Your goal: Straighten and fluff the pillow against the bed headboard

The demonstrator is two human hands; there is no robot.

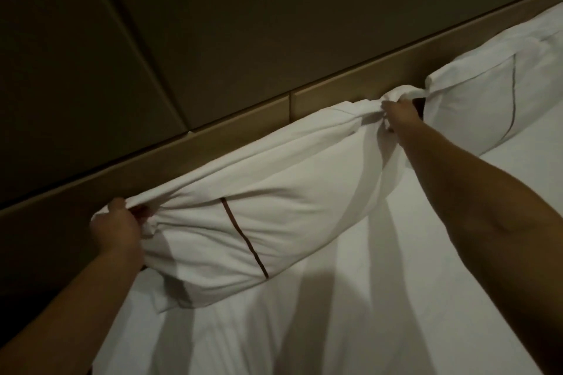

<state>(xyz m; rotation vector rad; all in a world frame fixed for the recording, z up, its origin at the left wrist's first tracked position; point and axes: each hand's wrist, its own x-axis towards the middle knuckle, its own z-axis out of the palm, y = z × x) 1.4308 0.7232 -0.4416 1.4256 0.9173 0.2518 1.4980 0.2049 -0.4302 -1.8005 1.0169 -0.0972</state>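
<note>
A white pillow (274, 192) with a thin dark red stripe lies along the tan headboard (228, 128), stretched between my hands. My left hand (117, 233) grips the bunched fabric at the pillow's left top corner. My right hand (399, 116) is closed on the gathered fabric at its right top corner. The pillow's top edge touches the headboard, and its body sags onto the white sheet (365, 298).
A second white pillow (493, 94) with a dark stripe leans on the headboard at the right, right next to my right hand. Dark wall panels (213, 24) rise above the headboard. The bed's left edge runs near my left forearm.
</note>
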